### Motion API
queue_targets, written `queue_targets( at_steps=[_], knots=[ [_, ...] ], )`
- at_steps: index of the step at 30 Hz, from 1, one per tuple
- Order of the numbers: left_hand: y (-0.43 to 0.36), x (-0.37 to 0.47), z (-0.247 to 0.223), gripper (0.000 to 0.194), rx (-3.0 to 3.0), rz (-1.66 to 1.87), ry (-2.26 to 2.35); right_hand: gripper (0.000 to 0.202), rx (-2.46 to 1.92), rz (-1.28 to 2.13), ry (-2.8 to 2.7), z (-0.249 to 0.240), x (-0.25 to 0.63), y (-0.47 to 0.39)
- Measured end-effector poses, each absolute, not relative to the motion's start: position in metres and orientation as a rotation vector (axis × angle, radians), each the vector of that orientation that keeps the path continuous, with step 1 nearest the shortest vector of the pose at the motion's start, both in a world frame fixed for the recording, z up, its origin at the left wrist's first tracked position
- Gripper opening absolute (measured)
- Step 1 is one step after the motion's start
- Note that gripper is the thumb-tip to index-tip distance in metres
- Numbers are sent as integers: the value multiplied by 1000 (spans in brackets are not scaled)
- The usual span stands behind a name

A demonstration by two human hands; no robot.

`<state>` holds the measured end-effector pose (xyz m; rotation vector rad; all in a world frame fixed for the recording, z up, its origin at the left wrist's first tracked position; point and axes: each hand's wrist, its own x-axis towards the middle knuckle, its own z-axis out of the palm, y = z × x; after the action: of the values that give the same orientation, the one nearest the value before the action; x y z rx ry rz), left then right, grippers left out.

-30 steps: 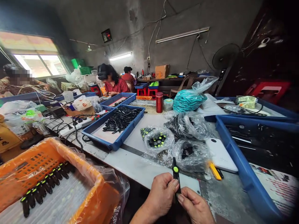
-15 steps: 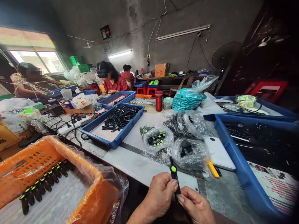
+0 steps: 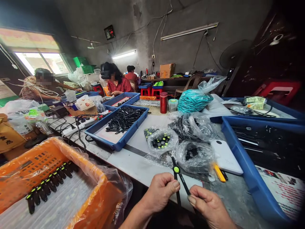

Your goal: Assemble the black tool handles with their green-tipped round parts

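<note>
Low in the middle of the view, both hands hold a black two-legged hinged piece (image 3: pixel 182 181) with a lime-green round button at its pivot. Its legs stand apart like an inverted V, and a short tip sticks up past the pivot. My left hand (image 3: pixel 160 192) pinches the left leg between thumb and fingers. The other leg is gripped near its lower end by my right hand (image 3: pixel 207 202). Just beyond lie a clear bag of black-and-green round parts (image 3: pixel 163 141) and a clear bag of small black parts (image 3: pixel 190 152).
An orange crate (image 3: pixel 95 194) lined with plastic holds a row of black green-topped pieces (image 3: pixel 44 187). A blue tray (image 3: pixel 119 144) carries black parts. At right are a white flat device (image 3: pixel 228 159), a yellow-handled tool (image 3: pixel 219 172) and a blue bin (image 3: pixel 252 190). Several people sit beyond.
The two legs of the black piece have swung apart, having been together before. My right hand has moved right with one leg; my left hand keeps the other. The view has shifted slightly.
</note>
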<state>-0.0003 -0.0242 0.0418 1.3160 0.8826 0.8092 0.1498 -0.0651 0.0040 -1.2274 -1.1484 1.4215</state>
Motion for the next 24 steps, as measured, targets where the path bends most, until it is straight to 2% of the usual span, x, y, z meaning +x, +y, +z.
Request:
queue_targets(
  at_steps=[6, 11, 17, 24],
  knots=[
    [-20, -3, 18, 41, 763, 720, 584, 42, -1045, 1663, -1071, -1, 143, -62],
    [-23, -3, 6, 44, 599, 671, 459, 38, -908, 1809, -976, -12, 131, -66],
    [-24, 0, 12, 50, 647, 743, 539, 40, -920, 1754, -917, -24, 128, -69],
    [-26, 5, 19, 47, 683, 758, 647, 39, -996, 1637, -812, -13, 120, -72]
  ],
)
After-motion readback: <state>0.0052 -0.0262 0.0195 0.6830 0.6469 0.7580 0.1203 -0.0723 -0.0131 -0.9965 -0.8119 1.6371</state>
